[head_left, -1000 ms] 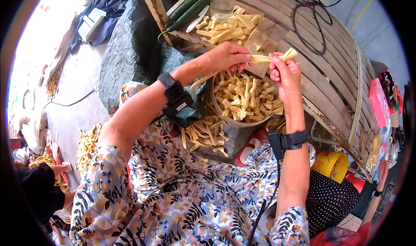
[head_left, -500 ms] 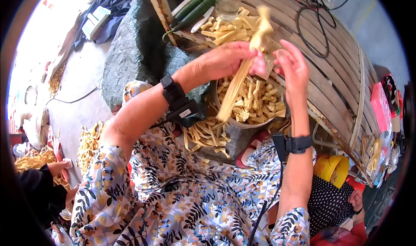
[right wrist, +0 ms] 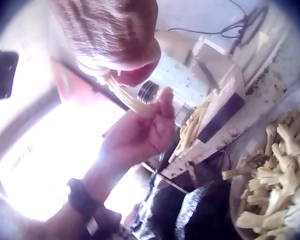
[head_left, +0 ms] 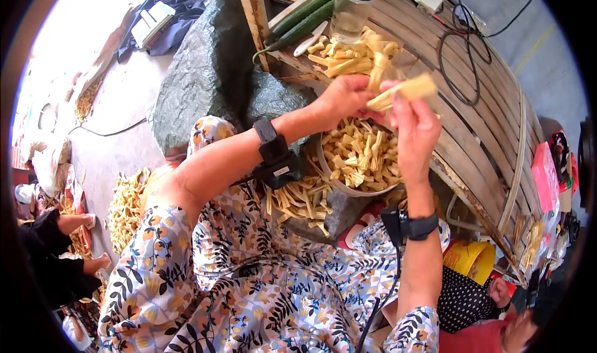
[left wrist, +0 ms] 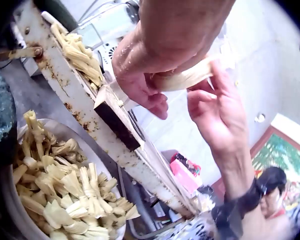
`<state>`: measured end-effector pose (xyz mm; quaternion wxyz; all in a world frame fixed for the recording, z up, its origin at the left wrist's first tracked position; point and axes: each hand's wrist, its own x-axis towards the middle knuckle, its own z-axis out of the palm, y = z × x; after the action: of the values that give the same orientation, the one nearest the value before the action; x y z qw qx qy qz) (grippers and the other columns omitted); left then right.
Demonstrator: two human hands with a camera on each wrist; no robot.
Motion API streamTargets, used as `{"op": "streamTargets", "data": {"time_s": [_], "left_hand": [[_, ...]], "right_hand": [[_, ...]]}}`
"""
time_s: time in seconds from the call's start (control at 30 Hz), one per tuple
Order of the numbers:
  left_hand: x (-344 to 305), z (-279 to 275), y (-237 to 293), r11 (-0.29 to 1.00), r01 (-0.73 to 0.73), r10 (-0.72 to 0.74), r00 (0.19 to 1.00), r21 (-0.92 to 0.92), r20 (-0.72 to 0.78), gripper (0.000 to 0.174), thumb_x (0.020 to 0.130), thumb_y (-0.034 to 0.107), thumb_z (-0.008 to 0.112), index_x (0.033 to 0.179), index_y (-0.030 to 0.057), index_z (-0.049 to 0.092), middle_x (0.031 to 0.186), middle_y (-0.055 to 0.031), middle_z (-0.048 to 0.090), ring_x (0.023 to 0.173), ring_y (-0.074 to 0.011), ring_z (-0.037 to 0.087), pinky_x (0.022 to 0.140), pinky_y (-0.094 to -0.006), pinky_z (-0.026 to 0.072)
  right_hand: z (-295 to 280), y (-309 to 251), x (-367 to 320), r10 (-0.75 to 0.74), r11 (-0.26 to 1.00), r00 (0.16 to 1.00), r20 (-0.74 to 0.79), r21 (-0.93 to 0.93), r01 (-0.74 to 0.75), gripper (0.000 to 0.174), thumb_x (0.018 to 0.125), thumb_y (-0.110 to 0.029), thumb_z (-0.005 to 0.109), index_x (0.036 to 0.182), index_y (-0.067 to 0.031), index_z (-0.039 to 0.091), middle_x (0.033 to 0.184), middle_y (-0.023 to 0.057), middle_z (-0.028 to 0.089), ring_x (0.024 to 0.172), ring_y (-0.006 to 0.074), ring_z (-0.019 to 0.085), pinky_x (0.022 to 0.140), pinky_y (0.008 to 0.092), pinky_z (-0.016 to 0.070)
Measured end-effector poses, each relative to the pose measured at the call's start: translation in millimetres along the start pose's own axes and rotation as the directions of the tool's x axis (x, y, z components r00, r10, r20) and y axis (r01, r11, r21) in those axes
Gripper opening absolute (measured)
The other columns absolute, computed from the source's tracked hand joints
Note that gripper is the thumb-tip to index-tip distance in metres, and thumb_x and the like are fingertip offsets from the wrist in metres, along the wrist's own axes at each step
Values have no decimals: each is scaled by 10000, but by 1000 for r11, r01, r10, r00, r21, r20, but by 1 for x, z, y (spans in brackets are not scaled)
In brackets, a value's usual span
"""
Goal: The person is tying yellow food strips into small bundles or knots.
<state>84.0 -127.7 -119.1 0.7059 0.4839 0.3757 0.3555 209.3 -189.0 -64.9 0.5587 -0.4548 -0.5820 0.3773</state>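
Right at the pinch, between left hand (head_left: 344,97) and right hand (head_left: 415,128): one pale strip (head_left: 407,88) of what looks like bean-curd skin, clamped by curled fingertips and thumbs on both sides and held clear of everything below. Seemingly mid-fold or mid-knot, with a short end poking out past the right thumb; the exact loop is hidden behind the fingers. For the next move, judging from this: free end to be tucked through and drawn snug, gently enough not to tear the thin sheet, with the drop spot straight down. Directly under the grip, apart from both hands, a bowl (head_left: 348,190) heaped with finished knots (head_left: 360,154). Lower and toward the body, flat strips (head_left: 298,199) fanned out against a grey stone (head_left: 211,73). Just beyond the grip, another pile (head_left: 345,57) of cut pieces on a wooden plank (head_left: 252,11), then a jar (head_left: 350,8) and two cucumbers (head_left: 298,18). Farthest out, to the right of the grip, a slatted bamboo tray (head_left: 491,123) with a black cable (head_left: 463,51) lying on it.
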Motion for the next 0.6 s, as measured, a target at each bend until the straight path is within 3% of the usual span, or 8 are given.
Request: {"op": "streamTargets", "data": {"time_s": [0.07, 0.13, 0.23, 0.33, 0.37, 0.5, 0.57, 0.6], "left_hand": [[-5, 5, -10, 896, -255, 182, 958, 363, 222, 109, 830, 97, 528, 871, 35, 608, 778, -39, 643, 679, -70, 593, 555, -230, 462], [-7, 7, -20, 603, -451, 404, 884, 658, 236, 58, 772, 47, 545, 771, 20, 597, 686, -75, 612, 619, -160, 599, 533, -286, 457], [-8, 1, -15, 297, -477, 476, 825, 827, 305, 96, 705, 0, 539, 795, 28, 557, 694, -118, 563, 628, -289, 570, 546, -346, 453], [-10, 8, -2, 299, -546, 672, 703, 783, 234, 198, 660, -37, 523, 838, 48, 521, 767, -126, 545, 669, -353, 532, 565, -376, 458], [-8, 6, 2, 244, -556, 640, 708, 794, 299, 302, 655, -59, 511, 932, 61, 506, 883, -132, 541, 750, -324, 548, 608, -374, 466], [-7, 1, 20, -87, -772, 696, 405, 629, 593, 345, 661, -73, 497, 983, 49, 513, 979, -126, 545, 903, -318, 523, 721, -366, 454], [-8, -9, 17, 61, -723, 523, 611, 689, 595, 322, 675, -61, 506, 979, 44, 516, 990, -134, 549, 914, -315, 528, 740, -376, 449], [-10, -13, 14, 128, -682, 418, 695, 720, 585, 310, 682, -55, 510, 977, 41, 517, 996, -138, 551, 920, -314, 531, 749, -381, 446]], "right_hand": [[-9, 27, 9, 131, 991, 991, 33, 32, -132, 185, 861, -147, 534, 943, -4, 619, 660, 7, 571, 544, 48, 511, 470, 195, 432], [-11, 48, 12, -135, 921, 988, 76, -358, 153, 199, 859, -171, 539, 829, 16, 599, 577, 12, 532, 465, 68, 492, 382, 244, 380], [-18, 48, 3, 220, 928, 975, 26, -313, -201, 242, 867, -188, 527, 740, 17, 547, 573, 38, 548, 408, 108, 501, 363, 237, 366], [-26, 43, 3, 452, 890, 887, 96, -114, -441, 254, 884, -227, 501, 758, -8, 530, 600, 57, 567, 391, 106, 490, 349, 215, 335], [-28, 40, 2, 496, 865, 853, 164, -8, -501, 254, 890, -243, 489, 777, -19, 528, 613, 64, 572, 390, 95, 480, 343, 204, 319], [-34, 28, -2, 560, 783, 743, 366, 60, -619, 281, 897, -309, 465, 862, -37, 527, 665, 95, 586, 391, 63, 436, 334, 168, 272], [-35, 38, -5, 537, 745, 683, 496, 101, -659, 312, 889, -340, 479, 897, -34, 539, 674, 94, 587, 402, 59, 451, 336, 162, 281], [-33, 45, -8, 533, 788, 727, 433, 59, -613, 308, 881, -332, 496, 907, -28, 541, 671, 88, 585, 407, 62, 463, 338, 162, 288]]}}
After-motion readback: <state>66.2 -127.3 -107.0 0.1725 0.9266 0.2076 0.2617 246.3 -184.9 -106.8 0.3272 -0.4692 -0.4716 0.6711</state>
